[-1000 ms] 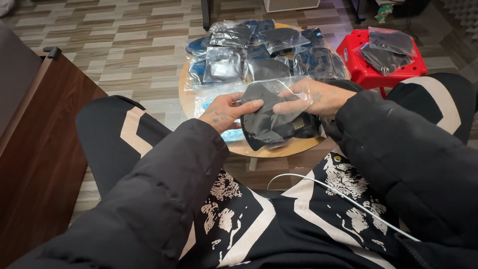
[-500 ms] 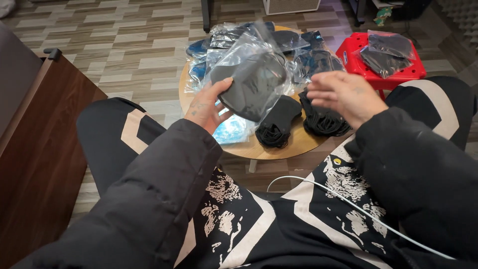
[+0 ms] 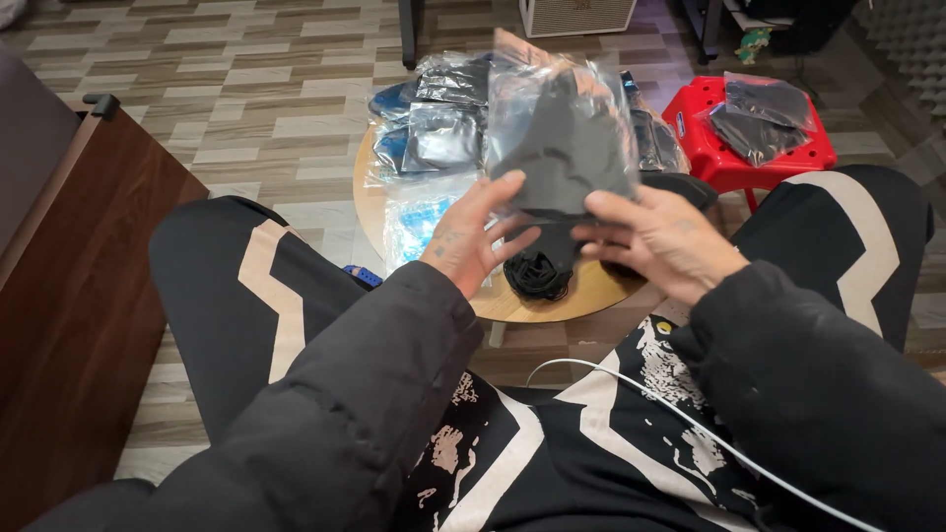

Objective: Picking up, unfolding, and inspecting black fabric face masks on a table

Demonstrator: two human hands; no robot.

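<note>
Both hands hold up a clear bag with dark cloth (image 3: pixel 564 133) above the round surface (image 3: pixel 591 288), left hand (image 3: pixel 471 236) and right hand (image 3: pixel 660 238) each with a pinching grip on its bottom edge.

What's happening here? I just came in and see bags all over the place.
A seated person holds up a clear plastic bag with a dark fabric item inside, left hand and right hand both gripping its lower edge. Below it, a round wooden table carries a pile of similar bagged items and a loose dark rolled piece. More bagged pieces lie on a red stool beside it.
</note>
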